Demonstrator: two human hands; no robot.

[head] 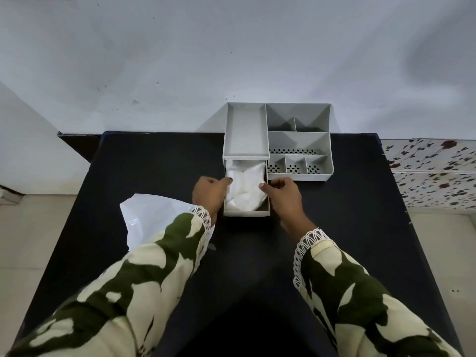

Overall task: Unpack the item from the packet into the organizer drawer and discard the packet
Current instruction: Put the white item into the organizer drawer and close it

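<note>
While the drawer [246,211] stood pulled out from the grey organizer [277,140] toward the person, a white soft thing [246,188] lay inside it. Its long side ran from the organizer toward the person, the same way as the drawer, and it filled most of the drawer. The left hand [210,193] sat at the left wall of the drawer, with fingers curled and the thumb tip touching the white thing. The right hand [283,193] sat at the right wall, fingers bent, thumb on the edge of the white thing. Both hands were half closed, and I could not tell if they gripped the drawer. The white packet [144,220] lay on the black bench [154,166] to the left, partly under the left sleeve [144,279].
</note>
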